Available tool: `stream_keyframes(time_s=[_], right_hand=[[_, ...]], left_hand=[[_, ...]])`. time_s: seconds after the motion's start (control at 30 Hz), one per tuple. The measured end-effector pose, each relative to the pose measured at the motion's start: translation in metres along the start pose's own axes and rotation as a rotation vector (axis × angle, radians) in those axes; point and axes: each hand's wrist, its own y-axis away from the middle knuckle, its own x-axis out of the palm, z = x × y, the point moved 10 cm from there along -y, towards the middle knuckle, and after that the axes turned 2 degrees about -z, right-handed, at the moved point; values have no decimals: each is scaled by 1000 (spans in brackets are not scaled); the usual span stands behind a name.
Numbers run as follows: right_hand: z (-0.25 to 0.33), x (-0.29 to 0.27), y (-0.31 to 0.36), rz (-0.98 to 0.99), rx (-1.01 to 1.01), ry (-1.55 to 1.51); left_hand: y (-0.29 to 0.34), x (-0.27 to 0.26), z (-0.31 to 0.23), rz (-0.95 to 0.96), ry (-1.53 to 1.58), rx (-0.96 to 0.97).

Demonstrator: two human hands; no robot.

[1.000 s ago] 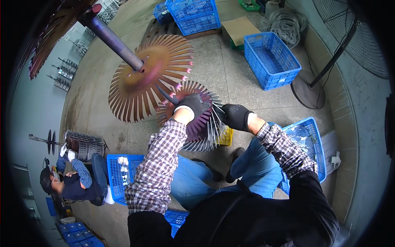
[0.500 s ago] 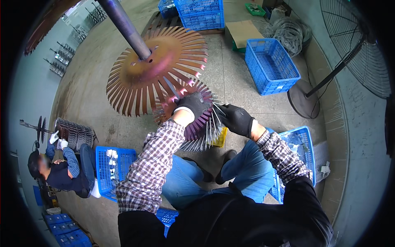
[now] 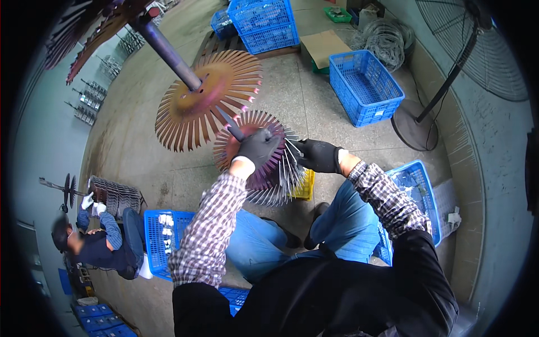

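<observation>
- Rust-coloured disc point(image 3: 211, 99): up and left of your hands.
- Purplish slotted disc point(image 3: 226, 149): ahead of your knees.
- Your left hand point(image 3: 260, 147): on that disc; I cannot tell its grip.
- Your right hand point(image 3: 319, 156): fingers bent at the silver prongs point(image 3: 288, 172); pinching or not, I cannot tell.

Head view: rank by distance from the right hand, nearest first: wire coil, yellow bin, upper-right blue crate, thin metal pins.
From the right hand:
1. thin metal pins: at its fingertips, on the left
2. yellow bin: on the floor below
3. upper-right blue crate: on the floor ahead, to the right
4. wire coil: beyond that crate
</observation>
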Motion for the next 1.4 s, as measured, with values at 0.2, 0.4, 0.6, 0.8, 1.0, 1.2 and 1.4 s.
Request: stream_keyframes(time_s=[0.2,0.4,0.6,0.8,1.0,1.2,1.4], right_hand=[[-69,-26,106,-220,470,-315],[-93,-21,159,-472,693,-433],[-85,-27,176,-569,648,-209],[-91,-24,182,-561,646,-201],[-82,-26,175,-562,607,-144],[-80,-24,176,-553,604,-102],[-92,-32,210,-872,606,-600]], left_hand=[[70,-92,-1,-470,248,5],[14,-114,-2,-475,431,-178],[-7,-101,18,-571,944,-315],[-11,-91,-21,-477,935,-244],[-33,-89,8,-314,973,-168],[-34,-84,16,-175,1077,-135],[-15,-92,14,-177,894,-76]])
